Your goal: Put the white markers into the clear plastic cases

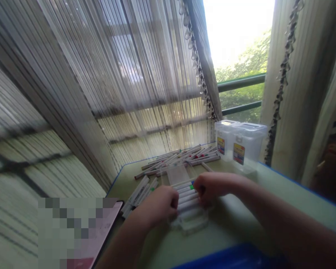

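Note:
Several white markers (188, 198) lie side by side in an open clear plastic case (194, 225) on the table before me. At their left ends, my left hand (164, 201) is closed with curled fingers against them. My right hand (210, 188) is closed around the right ends, near a green and a blue cap. The fingertips of both hands are partly hidden. The case's clear lid (177, 175) lies folded back on the far side. Beyond it spreads a loose heap of white markers (182, 157) with coloured ends.
Two clear lidded boxes (250, 140) with yellow labels stand at the back right. More markers (137, 194) lie left of my left hand, near a pinkish tablet-like object (108, 228). A blue object (229, 257) is at the front edge. Striped curtains (145, 74) hang behind the table.

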`<state>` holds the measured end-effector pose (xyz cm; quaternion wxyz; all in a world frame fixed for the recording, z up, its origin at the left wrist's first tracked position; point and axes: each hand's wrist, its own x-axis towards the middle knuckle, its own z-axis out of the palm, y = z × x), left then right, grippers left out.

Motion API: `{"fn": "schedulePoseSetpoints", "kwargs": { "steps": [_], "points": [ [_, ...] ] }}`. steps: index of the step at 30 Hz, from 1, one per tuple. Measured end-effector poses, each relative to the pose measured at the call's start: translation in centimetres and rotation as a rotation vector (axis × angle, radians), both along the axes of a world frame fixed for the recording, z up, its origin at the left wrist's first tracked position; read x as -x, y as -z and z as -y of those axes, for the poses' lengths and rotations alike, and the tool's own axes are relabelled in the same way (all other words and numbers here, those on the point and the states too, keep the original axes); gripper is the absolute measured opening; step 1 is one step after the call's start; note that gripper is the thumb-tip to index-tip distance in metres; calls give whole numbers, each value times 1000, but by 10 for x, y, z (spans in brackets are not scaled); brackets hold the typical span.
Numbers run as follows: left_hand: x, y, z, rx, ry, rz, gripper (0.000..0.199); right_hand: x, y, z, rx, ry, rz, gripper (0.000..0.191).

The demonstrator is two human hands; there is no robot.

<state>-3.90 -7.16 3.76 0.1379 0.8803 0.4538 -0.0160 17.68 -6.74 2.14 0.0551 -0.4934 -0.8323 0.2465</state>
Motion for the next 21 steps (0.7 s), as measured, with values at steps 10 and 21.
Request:
{"fn": "schedulePoseSetpoints", "kwargs": {
  "steps": [10, 21],
  "points": [
    [4, -9, -2, 41, 12, 23, 12, 1, 2, -7, -53, 82, -163, 28],
    [3, 22, -43, -478, -256, 302, 27, -9, 31, -44, -611, 310, -112, 25]
  ]
}}
